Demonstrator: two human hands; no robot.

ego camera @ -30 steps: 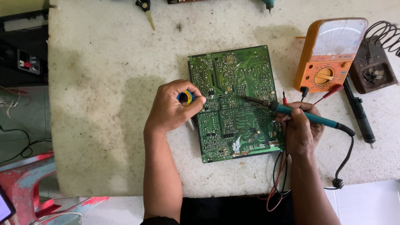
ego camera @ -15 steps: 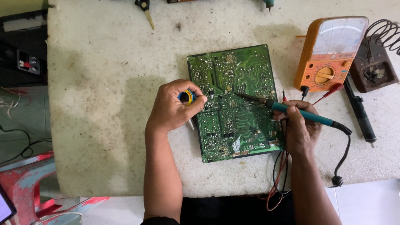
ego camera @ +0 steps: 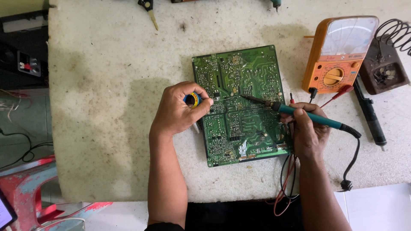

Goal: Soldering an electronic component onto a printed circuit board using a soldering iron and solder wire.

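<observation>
our left hand (ego camera: pixel 177 109) is closed round a small solder spool (ego camera: pixel 192 99), feeding wire toward 3 o'clock; our right hand (ego camera: pixel 309 128) grips the teal soldering iron (ego camera: pixel 308 116), tip aimed at 9 o'clock. both meet on the green circuit board (ego camera: pixel 244 128), flat mid-worktop (ego camera: pixel 107 107). since before, hardly anything moved.

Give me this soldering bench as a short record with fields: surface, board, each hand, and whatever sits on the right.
Surface: worn white table
Board: green circuit board, lying flat, solder side up
Left hand: holds a small solder spool, its wire running onto the board
Right hand: grips a teal soldering iron, tip on the board
Right side: orange analog multimeter; soldering iron stand with coil; black pen-shaped tool
</observation>
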